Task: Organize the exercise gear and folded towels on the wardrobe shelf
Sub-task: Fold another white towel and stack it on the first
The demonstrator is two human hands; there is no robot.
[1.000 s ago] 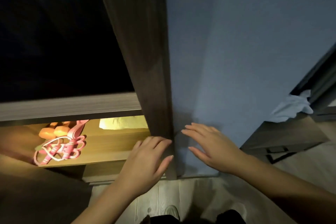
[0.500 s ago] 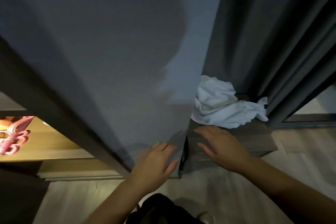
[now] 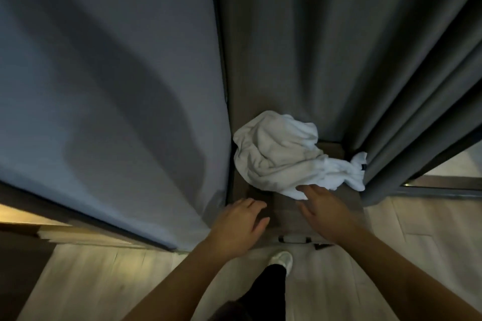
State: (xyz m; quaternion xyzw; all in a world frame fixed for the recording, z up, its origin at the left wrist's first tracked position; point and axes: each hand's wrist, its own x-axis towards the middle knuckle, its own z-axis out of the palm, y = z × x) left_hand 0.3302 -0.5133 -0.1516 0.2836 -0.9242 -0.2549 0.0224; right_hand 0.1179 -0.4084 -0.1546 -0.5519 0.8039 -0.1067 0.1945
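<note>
I see both hands held out flat, fingers straight, nothing gripped. L hand [image 3: 238, 227] hovers by the wardrobe door's lower corner. R hand [image 3: 326, 214] reaches fwd, fingertips [image 3: 302, 188] at the near edge of the crumpled white towel [image 3: 281, 156]; can't tell if they touch.

Frame is dim and blurry. The towel's far end tucks under the curtain. The wardrobe interior is cut off at left, only a lit strip showing.

One pale shoe [image 3: 281, 259] stands on light wood floor [image 3: 417, 229]. The towel lies on a low wooden cabinet [image 3: 349, 199], btwn the grey wardrobe door [image 3: 104, 86] and the grey curtain [image 3: 391, 60].
</note>
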